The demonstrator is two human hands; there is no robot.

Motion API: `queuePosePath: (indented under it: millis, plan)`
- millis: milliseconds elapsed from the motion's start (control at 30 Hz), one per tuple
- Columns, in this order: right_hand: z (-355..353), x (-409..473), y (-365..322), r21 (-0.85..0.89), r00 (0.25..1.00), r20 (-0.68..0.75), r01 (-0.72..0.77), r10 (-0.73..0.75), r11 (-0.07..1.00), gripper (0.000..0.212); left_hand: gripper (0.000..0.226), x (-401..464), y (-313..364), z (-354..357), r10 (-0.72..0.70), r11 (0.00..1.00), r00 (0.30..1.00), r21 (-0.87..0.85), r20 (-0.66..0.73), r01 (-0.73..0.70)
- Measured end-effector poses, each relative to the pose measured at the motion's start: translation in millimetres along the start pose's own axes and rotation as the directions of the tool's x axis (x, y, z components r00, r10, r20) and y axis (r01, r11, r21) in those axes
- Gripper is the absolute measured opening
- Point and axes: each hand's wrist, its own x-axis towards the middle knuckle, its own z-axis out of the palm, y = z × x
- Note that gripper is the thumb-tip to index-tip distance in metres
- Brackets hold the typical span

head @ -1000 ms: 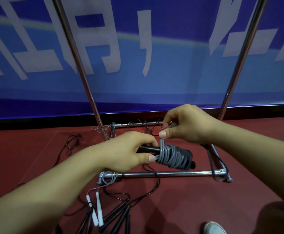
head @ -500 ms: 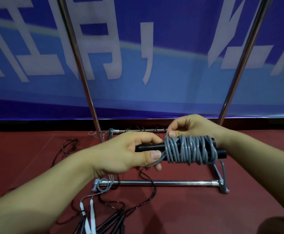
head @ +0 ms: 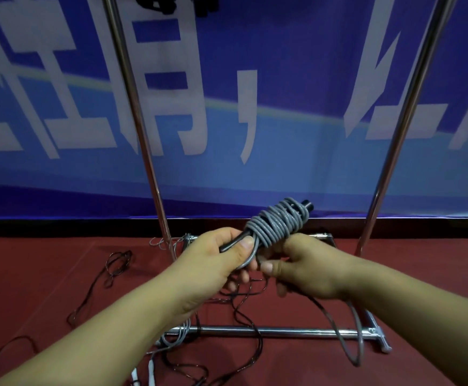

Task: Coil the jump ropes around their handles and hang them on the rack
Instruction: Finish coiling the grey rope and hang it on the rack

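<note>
A grey jump rope (head: 278, 224) is coiled in several turns around its black handles, whose far end (head: 308, 205) points up and to the right. My left hand (head: 213, 260) grips the near end of the handles, thumb on top. My right hand (head: 302, 266) sits just under the coil, its fingers curled around the loose grey rope tail (head: 349, 338), which hangs down in a loop. The chrome rack (head: 141, 135) stands right behind, with two uprights.
More jump ropes (head: 244, 324) lie tangled on the red floor around the rack's base bar (head: 269, 331); white handles (head: 150, 371) lie at the bottom. Dark objects (head: 155, 2) hang at the top edge. A blue banner (head: 283, 107) covers the wall behind.
The coiled bundle has risen and tilted, its far end now pointing up and right. My right hand has dropped from above the coil to below it, holding the tail. The view has tipped up.
</note>
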Motion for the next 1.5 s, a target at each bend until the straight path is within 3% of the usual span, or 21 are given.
queuePosePath:
  millis: [233, 367, 533, 700, 933, 1033, 1133, 1300, 1400, 1500]
  plan:
    - [3.6, 1.8, -2.8, -0.087, 0.996, 0.050, -0.072, 0.077, 0.994, 0.011, 0.015, 2.5, -3.1, -4.5, -0.017, 0.997, 0.992, 0.071, -0.121, 0.026]
    - [7.8, 2.9, -5.2, -0.029, 0.994, 0.024, -0.108, 0.109, 0.994, 0.013, 0.014, 5.1, -4.3, -10.1, -0.034, 0.995, 0.983, 0.082, -0.182, 0.050]
    - [9.0, 6.0, -4.4, -0.076, 0.995, -0.012, -0.103, 0.103, 0.992, 0.008, 0.015, 8.3, -11.9, -12.9, 0.004, 0.983, 0.964, 0.178, -0.264, 0.045]
    - [16.6, 7.9, -6.2, 0.033, 0.975, -0.078, -0.205, 0.207, 0.978, 0.006, 0.017, 10.0, -18.5, -15.2, 0.046, 0.962, 0.952, 0.271, -0.304, 0.040]
    - [17.2, 6.0, -17.6, 0.116, 0.923, -0.081, -0.365, 0.375, 0.924, 0.040, 0.015, 14.2, -21.8, -15.8, 0.083, 0.927, 0.920, 0.368, -0.383, 0.069]
    - [16.9, 5.3, -22.2, 0.161, 0.897, -0.002, -0.436, 0.442, 0.885, 0.039, 0.014, 16.0, -24.6, -19.6, 0.088, 0.895, 0.913, 0.433, -0.398, 0.102]
    - [15.3, 4.2, -25.9, 0.101, 0.895, 0.038, -0.446, 0.445, 0.889, 0.033, 0.014, 18.2, -28.8, -21.7, 0.082, 0.862, 0.922, 0.492, -0.377, 0.124]
    - [13.3, 5.1, -24.7, 0.046, 0.882, 0.021, -0.471, 0.471, 0.881, 0.032, 0.018, 19.7, -29.7, -21.6, 0.082, 0.831, 0.921, 0.537, -0.381, 0.148]
    - [11.8, 6.0, -21.0, 0.001, 0.879, -0.036, -0.476, 0.476, 0.880, 0.041, 0.021, 20.2, -29.0, -22.6, 0.065, 0.832, 0.913, 0.527, -0.403, 0.174]
    - [10.3, 3.8, -22.1, -0.014, 0.872, -0.006, -0.490, 0.490, 0.871, 0.046, 0.019, 21.1, -28.5, -23.4, 0.050, 0.837, 0.911, 0.515, -0.410, 0.185]
